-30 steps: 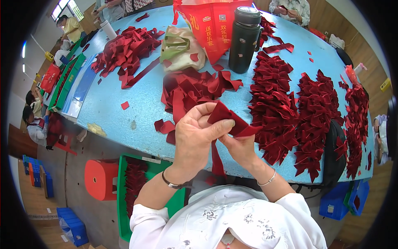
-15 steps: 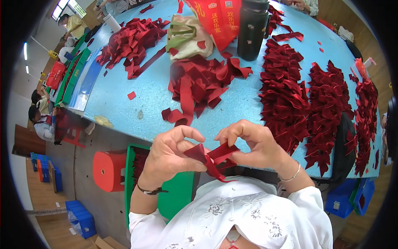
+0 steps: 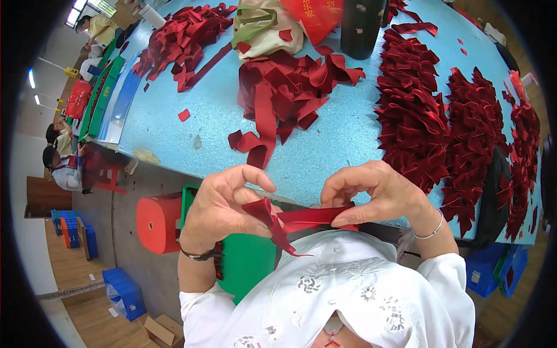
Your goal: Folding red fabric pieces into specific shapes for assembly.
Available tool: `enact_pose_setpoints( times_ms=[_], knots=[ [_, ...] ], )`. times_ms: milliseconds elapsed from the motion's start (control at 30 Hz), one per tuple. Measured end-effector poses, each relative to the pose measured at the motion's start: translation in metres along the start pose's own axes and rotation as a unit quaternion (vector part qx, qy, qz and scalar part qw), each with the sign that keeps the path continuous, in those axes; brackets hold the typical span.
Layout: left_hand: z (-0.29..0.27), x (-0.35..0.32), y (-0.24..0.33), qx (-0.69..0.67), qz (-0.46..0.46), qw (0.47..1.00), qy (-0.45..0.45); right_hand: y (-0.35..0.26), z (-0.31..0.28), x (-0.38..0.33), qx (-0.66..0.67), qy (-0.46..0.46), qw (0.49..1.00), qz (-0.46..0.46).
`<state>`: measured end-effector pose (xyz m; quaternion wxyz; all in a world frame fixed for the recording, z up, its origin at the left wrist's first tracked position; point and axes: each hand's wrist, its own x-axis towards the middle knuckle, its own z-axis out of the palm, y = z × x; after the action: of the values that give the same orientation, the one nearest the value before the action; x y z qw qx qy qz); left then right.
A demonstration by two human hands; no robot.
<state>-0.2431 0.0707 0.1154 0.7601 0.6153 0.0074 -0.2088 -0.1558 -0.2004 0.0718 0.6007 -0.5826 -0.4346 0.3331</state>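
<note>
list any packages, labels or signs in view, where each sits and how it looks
Red bag: far table edge, top centre; glossy red with gold print.
Beige bag: left of the red bag; soft, cream, green strap.
Cardboard box: floor, lower left; brown, open flaps.
No screens.

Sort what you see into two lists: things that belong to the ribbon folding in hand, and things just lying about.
In use: left hand; right hand; red ribbon strip; loose ribbon pile; folded bows.

Lying about: dark flask; beige bag; red stool; blue crates.
</note>
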Motion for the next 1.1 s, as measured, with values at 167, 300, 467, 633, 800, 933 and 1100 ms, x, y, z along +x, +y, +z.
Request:
enact_pose_setpoints(
  times_ms=[167,300,467,633,800,933,1100],
  knots=[
    [-0.003,0.001,0.000,-0.016,0.001,0.999,0.046,-0.003,0.010,-0.002,-0.086,0.074,0.993,-0.011],
    [-0.007,-0.001,-0.001,-0.022,0.003,0.999,0.026,-0.005,0.020,-0.005,-0.184,0.112,0.976,-0.021],
    [-0.011,-0.002,-0.005,-0.007,0.012,1.000,0.013,0.016,0.026,-0.009,-0.328,0.127,0.927,-0.127],
    [-0.003,-0.003,-0.002,-0.033,-0.015,0.998,0.046,0.015,0.035,-0.003,-0.268,0.190,0.931,-0.157],
    [-0.004,-0.003,-0.004,-0.036,-0.005,0.998,0.042,0.007,0.050,0.004,-0.330,0.233,0.900,-0.166],
    [-0.004,-0.003,-0.002,-0.047,-0.010,0.998,0.047,0.022,0.041,0.002,-0.336,0.169,0.891,-0.253],
    [-0.006,-0.002,-0.003,-0.044,-0.022,0.998,0.045,0.025,0.035,0.003,-0.373,0.176,0.868,-0.278]
  ],
)
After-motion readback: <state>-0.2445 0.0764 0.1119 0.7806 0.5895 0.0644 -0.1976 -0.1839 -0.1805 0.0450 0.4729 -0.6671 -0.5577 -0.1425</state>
